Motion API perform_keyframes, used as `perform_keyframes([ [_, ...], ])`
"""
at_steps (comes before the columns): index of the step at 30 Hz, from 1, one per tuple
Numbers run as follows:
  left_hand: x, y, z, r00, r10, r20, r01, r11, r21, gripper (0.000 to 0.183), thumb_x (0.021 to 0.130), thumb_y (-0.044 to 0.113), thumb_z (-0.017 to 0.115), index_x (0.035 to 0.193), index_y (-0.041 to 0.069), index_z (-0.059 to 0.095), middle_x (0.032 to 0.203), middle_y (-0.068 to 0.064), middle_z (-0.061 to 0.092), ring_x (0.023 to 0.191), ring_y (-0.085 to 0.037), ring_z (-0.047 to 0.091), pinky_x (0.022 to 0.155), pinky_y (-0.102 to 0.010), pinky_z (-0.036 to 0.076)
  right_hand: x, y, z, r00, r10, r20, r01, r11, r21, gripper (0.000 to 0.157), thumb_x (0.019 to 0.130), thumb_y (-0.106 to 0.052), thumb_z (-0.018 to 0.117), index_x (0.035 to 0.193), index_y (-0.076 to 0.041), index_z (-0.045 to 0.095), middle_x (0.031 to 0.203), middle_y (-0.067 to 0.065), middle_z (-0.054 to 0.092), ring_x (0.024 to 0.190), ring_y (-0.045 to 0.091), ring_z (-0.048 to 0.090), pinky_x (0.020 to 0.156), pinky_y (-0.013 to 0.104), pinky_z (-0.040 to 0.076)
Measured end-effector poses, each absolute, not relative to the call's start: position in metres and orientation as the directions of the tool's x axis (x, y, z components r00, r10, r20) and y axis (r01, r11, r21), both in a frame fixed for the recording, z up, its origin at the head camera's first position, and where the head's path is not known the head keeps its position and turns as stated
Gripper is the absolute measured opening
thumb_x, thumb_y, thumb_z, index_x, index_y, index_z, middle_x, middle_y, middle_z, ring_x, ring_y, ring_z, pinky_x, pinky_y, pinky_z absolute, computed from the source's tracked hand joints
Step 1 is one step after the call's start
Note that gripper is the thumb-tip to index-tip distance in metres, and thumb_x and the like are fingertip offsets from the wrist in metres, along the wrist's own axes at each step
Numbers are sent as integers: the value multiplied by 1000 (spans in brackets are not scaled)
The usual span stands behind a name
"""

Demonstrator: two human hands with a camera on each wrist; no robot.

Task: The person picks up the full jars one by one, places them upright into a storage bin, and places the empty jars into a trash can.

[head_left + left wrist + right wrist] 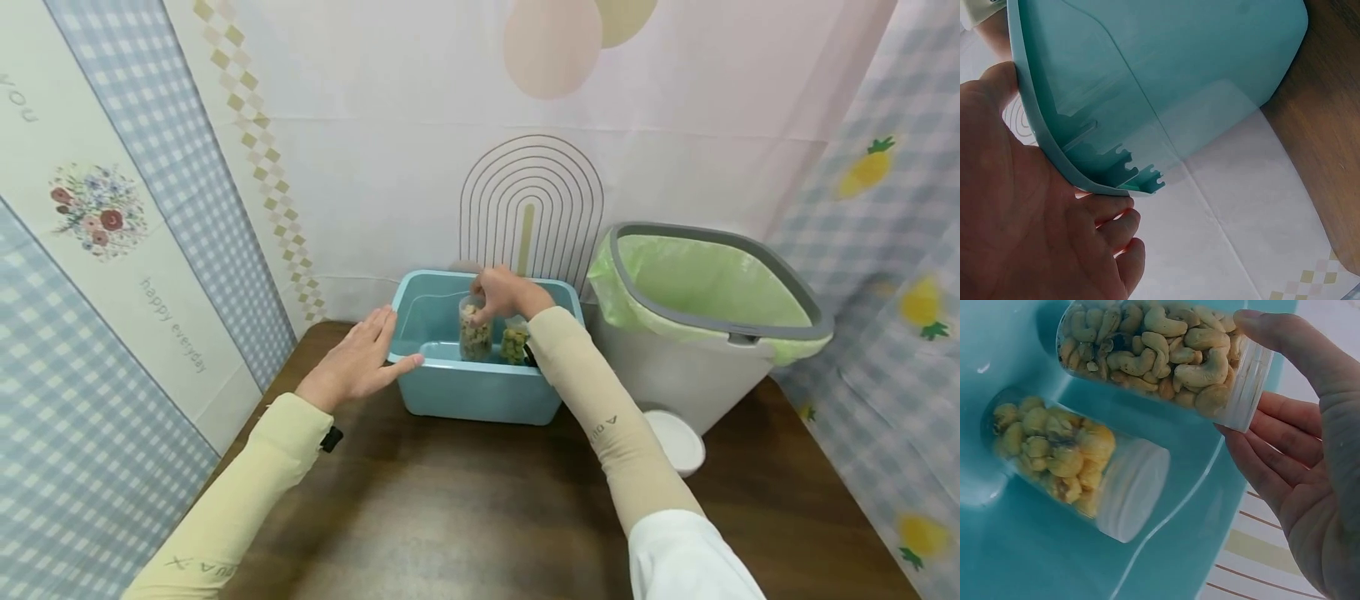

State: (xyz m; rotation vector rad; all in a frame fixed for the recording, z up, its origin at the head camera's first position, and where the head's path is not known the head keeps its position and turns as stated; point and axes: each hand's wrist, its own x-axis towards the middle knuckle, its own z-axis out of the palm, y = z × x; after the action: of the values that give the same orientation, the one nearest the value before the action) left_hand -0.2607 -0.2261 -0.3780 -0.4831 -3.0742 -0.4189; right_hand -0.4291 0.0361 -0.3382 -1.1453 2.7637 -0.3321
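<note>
A light-blue plastic tub (480, 396) stands on the table against the wall. Inside it is a clear jar of cashews (1154, 353), upright in the head view, its top gripped between the thumb and fingers of my right hand (510, 293). Beside that jar, to its right, stands a smaller clear jar (1054, 453) with pale yellow, popcorn-like pieces under a whitish lid. My left hand (360, 354) rests at the tub's left front corner, fingers extended and thumb along the front rim. In the left wrist view its thumb and fingers touch the rim (1036, 125).
Right of the tub stands a grey-white bin (675, 375) with a grey ring and a green liner (637, 258). A round white lid-like object (677, 442) lies by the bin's base. The brown table (450, 500) runs towards me, with patterned cloth hanging on three sides.
</note>
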Motion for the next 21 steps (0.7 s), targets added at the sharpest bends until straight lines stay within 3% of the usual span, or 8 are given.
perform_keyframes([
  [2,-260,-226,-379,-954,298,36,297,918,262,102,107,67,41,167,-8,7,177,-26,6,165,-43,7,135,-59,12,-430,36,-343,-700,-713,-50,-683,688,-245,30,90,-30,85,93,-5,69,74,1,41,69,16,35,66,32,34],
  [6,-260,-225,-380,-955,293,36,292,920,260,102,107,68,40,167,-8,7,177,-26,6,166,-43,7,135,-59,12,-432,36,-350,-713,-699,-58,-670,703,-238,25,90,-30,85,97,-9,72,75,-3,44,70,15,37,65,31,35],
  [10,-259,-225,-377,-956,291,44,292,921,258,102,107,67,41,167,-8,8,177,-26,7,165,-43,8,135,-59,12,-434,36,-353,-717,-693,-80,-660,711,-242,23,91,-29,85,91,-12,69,73,-2,42,68,14,34,64,32,34],
  [13,-259,-225,-376,-957,288,43,289,922,258,101,107,67,41,167,-8,7,177,-26,7,165,-43,8,135,-59,12,-435,34,-354,-707,-702,-89,-667,703,-248,29,91,-28,85,82,-13,62,69,-1,35,63,14,29,64,33,32],
  [18,-258,-225,-376,-958,286,30,284,923,261,101,107,66,42,167,-8,7,177,-26,6,166,-43,7,135,-58,12,-435,32,-357,-688,-719,-101,-685,688,-237,32,89,-27,87,81,-11,60,68,-2,37,64,14,32,68,33,33],
  [21,-259,-225,-376,-958,284,28,281,924,260,102,107,67,42,167,-7,7,177,-25,6,166,-42,7,135,-58,12,-435,31,-359,-680,-725,-114,-691,684,-232,36,88,-27,87,79,-10,57,68,-3,35,63,13,30,64,31,32],
])
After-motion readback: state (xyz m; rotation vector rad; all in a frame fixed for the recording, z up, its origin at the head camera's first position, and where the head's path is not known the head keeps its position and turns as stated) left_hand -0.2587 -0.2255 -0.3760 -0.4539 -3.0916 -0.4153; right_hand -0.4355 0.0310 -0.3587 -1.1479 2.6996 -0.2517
